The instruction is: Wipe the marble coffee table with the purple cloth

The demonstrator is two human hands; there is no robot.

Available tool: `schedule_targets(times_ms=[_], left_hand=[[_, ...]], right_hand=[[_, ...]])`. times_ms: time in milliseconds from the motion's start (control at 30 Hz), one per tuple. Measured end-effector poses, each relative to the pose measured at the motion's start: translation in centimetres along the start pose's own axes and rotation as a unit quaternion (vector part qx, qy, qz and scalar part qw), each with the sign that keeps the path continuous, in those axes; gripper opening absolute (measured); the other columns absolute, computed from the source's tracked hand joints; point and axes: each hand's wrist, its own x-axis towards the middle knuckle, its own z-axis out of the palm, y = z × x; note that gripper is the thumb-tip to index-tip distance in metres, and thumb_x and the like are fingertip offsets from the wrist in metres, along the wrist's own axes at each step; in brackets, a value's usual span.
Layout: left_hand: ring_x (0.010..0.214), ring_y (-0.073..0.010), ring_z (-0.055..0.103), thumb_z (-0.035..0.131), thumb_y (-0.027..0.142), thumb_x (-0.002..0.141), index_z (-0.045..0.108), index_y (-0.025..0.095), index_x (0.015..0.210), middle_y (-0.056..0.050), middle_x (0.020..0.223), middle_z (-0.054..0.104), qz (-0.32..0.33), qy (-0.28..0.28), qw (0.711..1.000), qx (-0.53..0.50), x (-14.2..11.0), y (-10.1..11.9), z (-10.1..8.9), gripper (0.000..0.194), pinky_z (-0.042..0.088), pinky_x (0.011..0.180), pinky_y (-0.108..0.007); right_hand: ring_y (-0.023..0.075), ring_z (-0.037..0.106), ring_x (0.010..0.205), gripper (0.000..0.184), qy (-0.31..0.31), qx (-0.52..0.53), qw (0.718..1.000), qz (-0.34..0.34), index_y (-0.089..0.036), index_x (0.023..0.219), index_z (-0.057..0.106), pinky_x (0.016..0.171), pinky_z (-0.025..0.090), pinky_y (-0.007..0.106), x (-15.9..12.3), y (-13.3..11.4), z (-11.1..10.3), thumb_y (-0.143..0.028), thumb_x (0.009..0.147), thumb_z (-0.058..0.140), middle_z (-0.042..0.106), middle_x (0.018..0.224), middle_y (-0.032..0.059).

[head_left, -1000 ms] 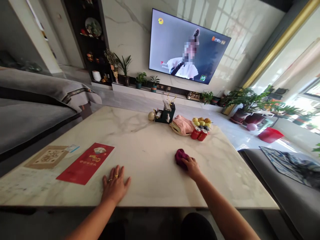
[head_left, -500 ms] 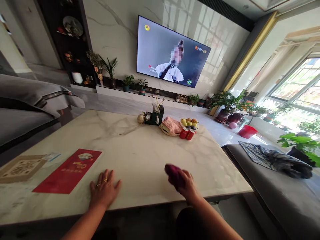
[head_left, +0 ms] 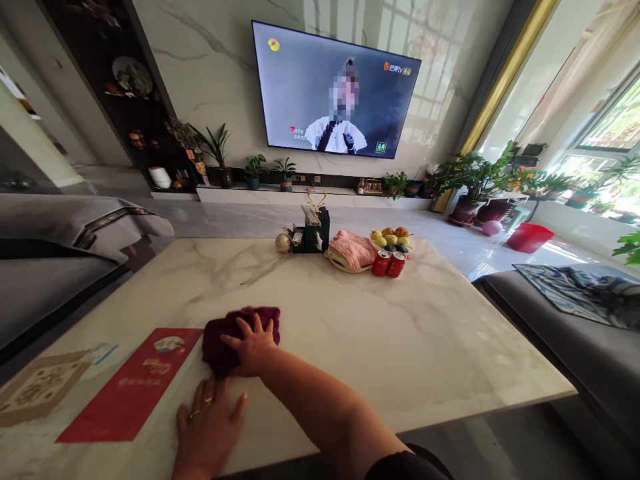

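Note:
A dark purple cloth (head_left: 219,341) lies spread on the marble-patterned table (head_left: 350,333). My right hand (head_left: 256,350) presses down on top of it with the fingers spread, reaching across from the right. Just below the cloth, my left hand (head_left: 209,427) rests palm down on the tabletop, fingers outstretched and a gold ring on one of them; it holds nothing. To the left of both hands is a long red envelope (head_left: 133,390), its upper right corner close to the cloth.
A tan patterned card (head_left: 43,387) lies at the far left of the table. Along its back stand a dark green tissue box (head_left: 315,233), a basket with a pink towel (head_left: 353,248), two red cans (head_left: 389,264) and a bowl of fruit (head_left: 393,237). Grey sofas flank both sides.
My right hand has swung left with the cloth, which was bunched in its grip and is now spread under the palm. My left hand stays flat on the table. The view has shifted.

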Motion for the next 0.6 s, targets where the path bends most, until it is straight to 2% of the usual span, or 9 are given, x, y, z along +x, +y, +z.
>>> schedule_targets(times_ms=[67,133,233,300,433,500,600], left_hand=[[0.154,-0.037,0.035,0.029,0.043,0.103,0.053,0.009,0.153,-0.022,0.162,0.046,-0.002,-0.008,1.0,0.002,0.1,0.0,0.1,0.065,0.028,0.122,-0.062],[0.155,-0.0358,0.033,0.026,0.044,0.103,0.052,0.01,0.153,-0.02,0.165,0.044,0.001,-0.005,1.0,0.002,0.2,0.0,0.2,0.065,0.026,0.123,-0.061],[0.155,-0.0337,0.032,0.026,0.044,0.104,0.053,0.011,0.152,-0.018,0.166,0.042,-0.001,-0.007,1.0,0.001,0.3,0.0,0.1,0.064,0.025,0.124,-0.059],[0.154,-0.0328,0.033,0.027,0.044,0.104,0.052,0.012,0.153,-0.018,0.167,0.041,-0.005,-0.008,1.0,-0.001,0.3,0.1,0.0,0.064,0.025,0.124,-0.058],[0.154,-0.0304,0.036,0.027,0.043,0.104,0.05,0.015,0.155,-0.016,0.167,0.041,-0.011,-0.001,1.0,0.001,0.5,0.2,0.1,0.063,0.027,0.124,-0.055],[0.154,-0.0303,0.036,0.028,0.044,0.104,0.05,0.015,0.155,-0.016,0.166,0.043,-0.013,0.002,1.0,0.003,0.6,0.0,0.4,0.062,0.028,0.123,-0.054],[0.153,-0.0309,0.037,0.029,0.046,0.104,0.051,0.014,0.155,-0.017,0.166,0.044,0.0,0.013,1.0,-0.001,0.8,-0.5,1.4,0.063,0.029,0.123,-0.056]], right_hand=[[0.056,0.013,0.156,0.104,-0.053,0.004,0.999,0.001,-0.043,0.165,0.029,0.108,0.024,0.09,1.2,0.7,0.4,-0.072,0.079,0.079,0.01,0.179,0.0063],[0.055,0.022,0.153,0.103,-0.072,-0.01,0.997,-0.021,-0.045,0.166,0.028,0.108,0.031,0.086,1.3,1.8,0.2,-0.07,0.08,0.079,0.014,0.178,0.0071],[0.0456,0.042,0.144,0.089,-0.054,-0.055,0.996,-0.041,-0.045,0.165,0.031,0.107,0.044,0.071,0.4,3.0,-0.3,-0.057,0.088,0.076,0.03,0.174,0.0074],[0.0389,0.054,0.133,0.075,-0.029,-0.083,0.995,-0.037,-0.046,0.16,0.04,0.099,0.052,0.06,-0.3,3.3,-0.4,-0.045,0.093,0.072,0.045,0.165,0.0052],[0.0358,0.063,0.12,0.057,0.028,-0.103,0.994,-0.001,-0.046,0.142,0.063,0.087,0.053,0.051,-1.7,4.9,-1.2,-0.032,0.088,0.073,0.065,0.145,0.0037],[0.0336,0.064,0.118,0.048,0.065,-0.11,0.991,0.034,-0.038,0.136,0.07,0.089,0.051,0.05,-3.3,7.6,-2.6,-0.032,0.089,0.072,0.069,0.139,0.0071],[0.0252,0.062,0.12,0.039,0.087,-0.144,0.98,0.109,-0.026,0.134,0.072,0.092,0.047,0.043,-7.8,14.6,-5.8,-0.035,0.097,0.063,0.068,0.138,0.0155]])
